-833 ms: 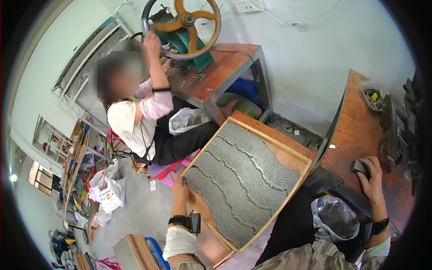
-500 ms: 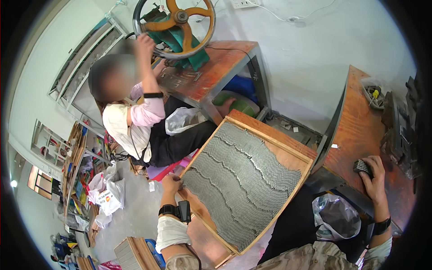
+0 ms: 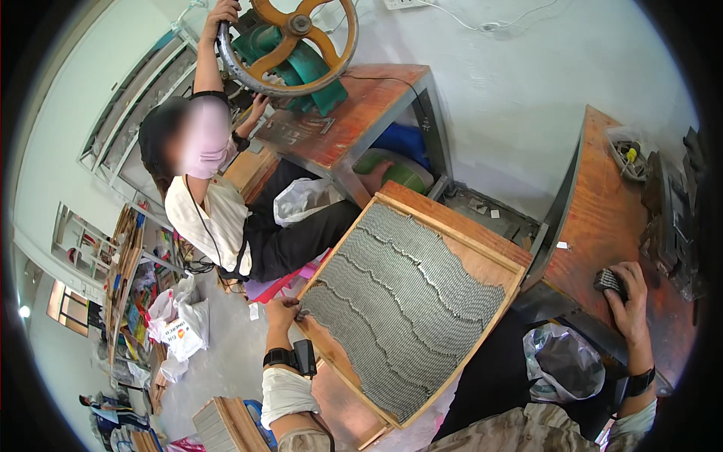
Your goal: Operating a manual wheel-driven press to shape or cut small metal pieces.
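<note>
A shallow wooden tray [image 3: 450,380] stands tilted before me, with many small grey metal pieces [image 3: 407,301] packed in wavy rows over most of its base. My left hand [image 3: 282,311] is at the tray's left rim, fingers closed; a bit of grey shows by the fingertips, but I cannot make out what they pinch. Over the wooden table at the right, my right hand [image 3: 629,301] is closed around a small block of stacked grey metal pieces [image 3: 607,281]. Its palm side is hidden.
A co-worker [image 3: 207,218] sits at the left, gripping a large handwheel [image 3: 300,27] on a green machine [image 3: 305,71]. A plastic-lined container [image 3: 563,363] is by my lap. Dark metal parts [image 3: 663,211] and a small tray [image 3: 629,154] lie on the right table [image 3: 587,218].
The co-worker's raised hand has gone up and left along the wheel rim, and their upper body has shifted. My left hand has moved slightly left; my right hand stays nearly in place.
</note>
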{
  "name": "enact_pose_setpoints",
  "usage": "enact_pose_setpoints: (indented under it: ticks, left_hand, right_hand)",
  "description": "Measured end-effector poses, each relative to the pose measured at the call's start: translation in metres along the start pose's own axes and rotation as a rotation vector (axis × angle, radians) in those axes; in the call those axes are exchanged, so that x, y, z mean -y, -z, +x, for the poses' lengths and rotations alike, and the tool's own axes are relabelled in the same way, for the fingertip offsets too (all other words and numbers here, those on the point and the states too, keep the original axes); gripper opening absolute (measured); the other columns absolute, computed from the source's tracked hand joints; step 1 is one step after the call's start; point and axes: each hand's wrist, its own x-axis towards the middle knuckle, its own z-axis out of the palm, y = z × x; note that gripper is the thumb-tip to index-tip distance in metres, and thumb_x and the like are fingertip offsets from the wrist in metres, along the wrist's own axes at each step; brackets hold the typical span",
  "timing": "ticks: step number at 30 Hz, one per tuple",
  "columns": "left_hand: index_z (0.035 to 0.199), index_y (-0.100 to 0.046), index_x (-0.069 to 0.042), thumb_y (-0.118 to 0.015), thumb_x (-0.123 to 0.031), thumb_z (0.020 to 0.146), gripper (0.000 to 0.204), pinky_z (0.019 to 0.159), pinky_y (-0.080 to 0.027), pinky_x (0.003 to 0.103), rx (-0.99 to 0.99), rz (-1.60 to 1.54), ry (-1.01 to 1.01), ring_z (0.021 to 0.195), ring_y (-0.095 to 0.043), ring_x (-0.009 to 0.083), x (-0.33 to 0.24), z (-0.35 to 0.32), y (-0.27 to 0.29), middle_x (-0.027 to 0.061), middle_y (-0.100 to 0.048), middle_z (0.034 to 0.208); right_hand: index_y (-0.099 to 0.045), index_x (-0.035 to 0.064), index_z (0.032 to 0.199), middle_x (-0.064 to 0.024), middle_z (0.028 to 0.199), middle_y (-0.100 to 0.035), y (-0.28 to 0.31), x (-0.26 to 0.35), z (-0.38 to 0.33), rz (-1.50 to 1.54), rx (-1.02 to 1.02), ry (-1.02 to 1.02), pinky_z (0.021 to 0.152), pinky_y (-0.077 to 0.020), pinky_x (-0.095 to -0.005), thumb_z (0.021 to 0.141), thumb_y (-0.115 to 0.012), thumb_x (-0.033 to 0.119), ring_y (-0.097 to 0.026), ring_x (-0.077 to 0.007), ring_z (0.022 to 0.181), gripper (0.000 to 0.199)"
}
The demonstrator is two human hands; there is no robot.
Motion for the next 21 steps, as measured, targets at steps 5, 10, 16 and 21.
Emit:
enact_pose_setpoints:
  ticks: [5, 10, 16, 21]
  left_hand:
    - [0.086, -0.071, -0.003, -0.074, -0.009, 0.065, 0.022, 0.067, -0.052, 0.030, 0.039, 0.093, -0.048, 0.068, -0.067, 0.0199, -0.011, -0.002, 0.005, 0.0122, -0.068, 0.074]
    - [0.086, -0.071, -0.003, -0.072, -0.011, 0.065, 0.023, 0.072, -0.052, 0.034, 0.057, 0.226, -0.140, 0.075, -0.067, 0.0250, -0.021, -0.003, 0.006, 0.0147, -0.068, 0.078]
    - [0.079, -0.071, -0.004, -0.071, -0.012, 0.056, 0.024, 0.071, -0.052, 0.037, 0.116, 0.256, -0.083, 0.076, -0.065, 0.0315, -0.022, -0.007, 0.014, 0.0184, -0.066, 0.078]
    - [0.072, -0.067, -0.002, -0.071, -0.013, 0.054, 0.022, 0.070, -0.051, 0.039, 0.058, 0.407, -0.083, 0.077, -0.064, 0.0344, -0.033, -0.007, -0.005, 0.0201, -0.065, 0.076]
  right_hand:
    - [-0.056, -0.0033, 0.098, -0.0181, 0.096, -0.050, 0.000, -0.001, -0.001, -0.001, 0.005, -0.008, 0.081, -0.0422, -0.0371, 0.066, -0.062, 0.005, -0.051, -0.0342, 0.090, 0.034]
    - [-0.056, -0.0035, 0.098, -0.0183, 0.096, -0.051, 0.002, 0.000, -0.002, -0.006, -0.001, -0.010, 0.081, -0.0422, -0.0371, 0.066, -0.062, 0.004, -0.051, -0.0343, 0.090, 0.034]
    - [-0.056, -0.0036, 0.098, -0.0182, 0.095, -0.051, 0.000, 0.000, 0.002, 0.031, 0.019, -0.010, 0.079, -0.0428, -0.0371, 0.065, -0.063, 0.004, -0.051, -0.0343, 0.088, 0.034]
    - [-0.057, -0.0023, 0.097, -0.0171, 0.094, -0.052, 0.006, 0.000, -0.001, -0.007, 0.002, -0.004, 0.078, -0.0429, -0.0374, 0.065, -0.064, 0.005, -0.052, -0.0341, 0.087, 0.034]
